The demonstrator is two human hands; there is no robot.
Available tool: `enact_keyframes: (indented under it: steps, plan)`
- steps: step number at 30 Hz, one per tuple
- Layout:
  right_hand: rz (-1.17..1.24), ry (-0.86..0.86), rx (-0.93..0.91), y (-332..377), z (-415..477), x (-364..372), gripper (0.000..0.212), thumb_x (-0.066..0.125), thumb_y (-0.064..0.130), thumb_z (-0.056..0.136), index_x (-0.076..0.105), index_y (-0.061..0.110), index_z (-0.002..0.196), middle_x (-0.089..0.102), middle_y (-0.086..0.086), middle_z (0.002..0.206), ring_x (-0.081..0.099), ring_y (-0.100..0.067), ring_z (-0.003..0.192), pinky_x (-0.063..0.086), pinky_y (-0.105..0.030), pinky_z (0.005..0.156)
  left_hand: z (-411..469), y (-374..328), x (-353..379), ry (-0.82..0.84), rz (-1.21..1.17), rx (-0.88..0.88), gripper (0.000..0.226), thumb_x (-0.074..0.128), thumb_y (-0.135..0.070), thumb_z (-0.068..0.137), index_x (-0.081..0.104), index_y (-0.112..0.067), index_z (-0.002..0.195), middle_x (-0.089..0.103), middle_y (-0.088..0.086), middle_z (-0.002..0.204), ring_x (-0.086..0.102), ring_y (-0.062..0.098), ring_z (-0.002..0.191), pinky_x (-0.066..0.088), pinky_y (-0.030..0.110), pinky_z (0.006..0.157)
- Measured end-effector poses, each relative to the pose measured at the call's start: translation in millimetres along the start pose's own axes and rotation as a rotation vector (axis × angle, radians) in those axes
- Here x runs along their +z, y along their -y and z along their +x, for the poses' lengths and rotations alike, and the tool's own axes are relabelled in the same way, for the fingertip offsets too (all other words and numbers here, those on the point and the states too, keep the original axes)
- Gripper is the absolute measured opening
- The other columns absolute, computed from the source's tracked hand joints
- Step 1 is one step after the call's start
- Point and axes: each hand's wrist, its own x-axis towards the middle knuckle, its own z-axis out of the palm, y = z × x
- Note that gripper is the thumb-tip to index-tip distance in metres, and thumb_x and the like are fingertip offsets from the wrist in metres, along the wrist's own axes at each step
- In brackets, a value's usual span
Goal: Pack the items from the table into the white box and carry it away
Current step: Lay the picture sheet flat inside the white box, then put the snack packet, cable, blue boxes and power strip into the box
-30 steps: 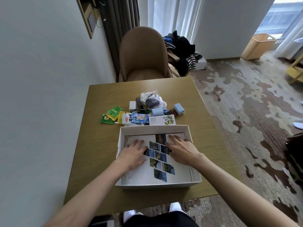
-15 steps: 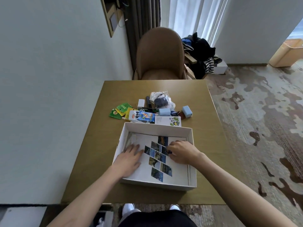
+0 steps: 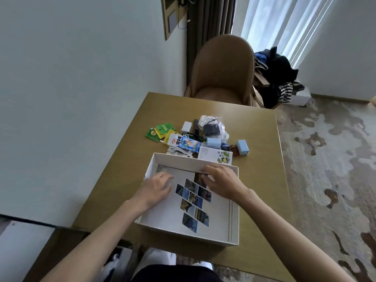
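The white box [image 3: 234, 220] lies open on the wooden table [image 3: 260, 159], near its front edge. Flat in its bottom lies a white booklet with diagonal photo tiles [image 3: 193, 202]. My left hand [image 3: 156, 188] rests flat on the booklet's left part with fingers spread. My right hand [image 3: 221, 182] lies over the booklet's far right corner, fingers bent, fingertips at the box's far wall. Behind the box sits a pile: green tea sachets [image 3: 160, 131], a blue snack packet [image 3: 186, 143], a white card [image 3: 215, 156], two pale blue cases [image 3: 242, 147], a clear bag of dark things [image 3: 211, 127].
A tan chair [image 3: 223, 68] stands at the table's far side. Dark clothes [image 3: 278, 78] are heaped to its right. A wall runs along the left; patterned carpet [image 3: 325, 159] spreads to the right. My feet show under the table's near edge.
The camera view has swung left and closer. My right hand moved toward the box's far wall; my left hand stays flat on the booklet.
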Motion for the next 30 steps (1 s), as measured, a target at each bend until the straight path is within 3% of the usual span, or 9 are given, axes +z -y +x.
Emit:
enact_keyframes:
  steps: [5,9,12,15,18,20,24,27,30]
  plan:
    - [0.11,-0.101,0.091,-3,59,-10,0.021,0.055,0.022,0.097,0.069,0.015,0.112,0.07,-0.002,0.109,0.064,-0.017,0.093,0.05,-0.027,0.074,46,2,-39,-0.279,-0.147,0.142,0.02,0.052,-0.008,0.093,0.069,-0.012,0.103,0.07,0.003,0.101,0.061,0.01,0.092,0.053,0.025,0.081]
    - [0.125,-0.007,0.245,-11,107,2,0.025,0.052,0.024,0.097,0.066,0.02,0.117,0.068,-0.003,0.114,0.064,-0.021,0.098,0.054,-0.038,0.081,86,27,-60,-0.395,-0.221,0.034,0.021,0.051,-0.003,0.092,0.07,-0.009,0.096,0.071,0.004,0.093,0.058,0.011,0.084,0.043,0.014,0.066]
    - [0.076,0.1,0.319,-20,142,18,0.032,0.055,0.024,0.095,0.061,0.019,0.127,0.064,-0.004,0.125,0.06,-0.024,0.111,0.051,-0.038,0.091,112,54,-62,-0.337,-0.28,-0.08,0.021,0.049,-0.005,0.094,0.069,-0.009,0.099,0.069,0.007,0.099,0.059,0.017,0.089,0.047,0.024,0.071]
    - [0.035,0.18,0.383,-29,175,37,0.042,0.057,0.026,0.094,0.052,0.021,0.136,0.057,-0.006,0.133,0.054,-0.026,0.121,0.047,-0.04,0.094,134,86,-57,-0.18,-0.283,-0.191,0.022,0.047,-0.01,0.095,0.064,-0.011,0.109,0.063,0.008,0.113,0.057,0.019,0.098,0.052,0.035,0.084]
    - [-0.026,0.23,0.43,-40,203,55,0.055,0.062,0.03,0.091,0.044,0.023,0.143,0.048,-0.006,0.143,0.046,-0.026,0.128,0.044,-0.04,0.097,156,112,-50,-0.082,-0.252,-0.298,0.026,0.046,-0.018,0.096,0.056,-0.016,0.12,0.055,0.004,0.124,0.054,0.012,0.094,0.05,0.028,0.076]
    - [-0.076,0.258,0.44,-47,214,64,0.062,0.066,0.033,0.088,0.042,0.021,0.144,0.048,-0.007,0.143,0.045,-0.028,0.128,0.044,-0.041,0.096,172,122,-48,-0.049,-0.24,-0.332,0.031,0.047,-0.018,0.095,0.052,-0.016,0.126,0.049,0.005,0.129,0.055,0.014,0.093,0.049,0.027,0.072]
    - [-0.08,0.237,0.49,-57,219,72,0.07,0.074,0.04,0.082,0.044,0.018,0.142,0.052,-0.008,0.133,0.052,-0.028,0.118,0.048,-0.043,0.092,199,123,-42,0.0,-0.228,-0.257,0.036,0.051,-0.012,0.093,0.05,-0.013,0.129,0.049,0.008,0.132,0.057,0.026,0.103,0.051,0.04,0.088]
    - [-0.084,0.171,0.493,-59,218,73,0.064,0.077,0.034,0.08,0.049,0.016,0.136,0.054,-0.008,0.121,0.053,-0.026,0.108,0.049,-0.04,0.087,214,113,-35,-0.018,-0.217,-0.113,0.034,0.052,-0.012,0.093,0.053,-0.012,0.127,0.053,0.006,0.13,0.05,0.021,0.117,0.042,0.03,0.099]
    - [0.088,0.096,0.505,-60,216,64,0.034,0.073,0.02,0.084,0.062,0.011,0.115,0.058,-0.008,0.105,0.055,-0.025,0.095,0.048,-0.036,0.079,227,104,-29,-0.039,-0.24,-0.049,0.034,0.052,-0.01,0.093,0.054,-0.013,0.127,0.055,0.005,0.128,0.05,0.017,0.116,0.044,0.024,0.09]
